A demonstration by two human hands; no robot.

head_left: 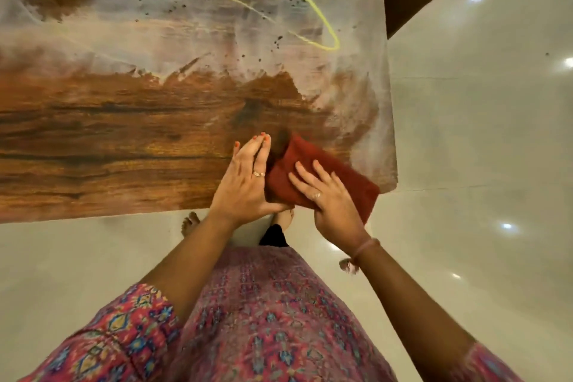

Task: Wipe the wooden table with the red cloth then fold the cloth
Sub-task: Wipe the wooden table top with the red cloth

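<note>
Starting at the left: wooden table [108, 139] bare and dark-grained along the near strip, hazy and streaked with pale smears and dark specks toward the far side. Next, left hand [245, 177] flat, fingers straight and together, edge pressed against the left end of the red cloth [338, 178], thumb side seemingly tucked under the near fold. Then the cloth itself, already doubled into a thick oblong at the near right corner of the table, its near right end overhanging the edge above the pale floor [465, 133]. Long axis slanting from far left to near right, folded ridge facing far. Right hand [328, 195] spread on top, fingers fanned and pressing down, nothing curled around the fabric.

Judged soft, light, limp and slightly grippy; likely to sag or spring open if released. Best taken at a corner or along a free edge with a pinch, other palm pinning the middle. Little risk of slipping, none of breakage.
</note>
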